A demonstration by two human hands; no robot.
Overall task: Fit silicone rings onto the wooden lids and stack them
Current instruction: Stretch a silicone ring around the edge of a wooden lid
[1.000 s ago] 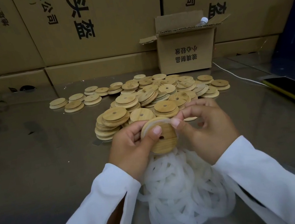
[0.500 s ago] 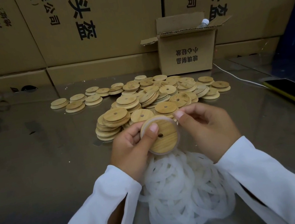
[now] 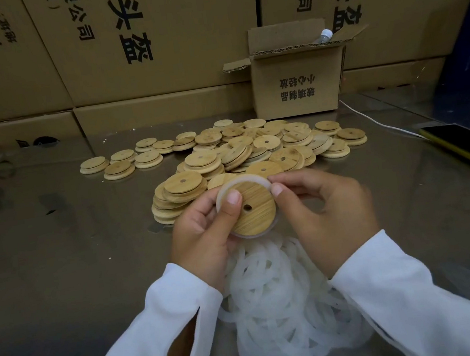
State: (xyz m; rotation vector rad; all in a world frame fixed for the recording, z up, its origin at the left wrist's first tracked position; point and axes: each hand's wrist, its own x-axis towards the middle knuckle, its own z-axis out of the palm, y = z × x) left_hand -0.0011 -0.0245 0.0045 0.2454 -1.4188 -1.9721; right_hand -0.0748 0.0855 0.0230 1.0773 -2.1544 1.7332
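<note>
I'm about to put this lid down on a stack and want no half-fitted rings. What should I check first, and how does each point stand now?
1. Wooden lid held firmly by left hand: ok.
2. Silicone ring around the lid's top edge: ok.
3. Ring seated along the bottom edge: cannot tell, only a thin rim shows.
4. Right hand fingertips at the ring's upper right, able to press it in: ok.
5. Straw hole uncovered: ok.
6. Level stack within reach: ok.

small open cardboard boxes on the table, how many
1. The small open box stands at the table's far edge, right of centre, behind the pile of wooden lids, flaps up, a bottle cap poking out. None seems hidden.
</note>
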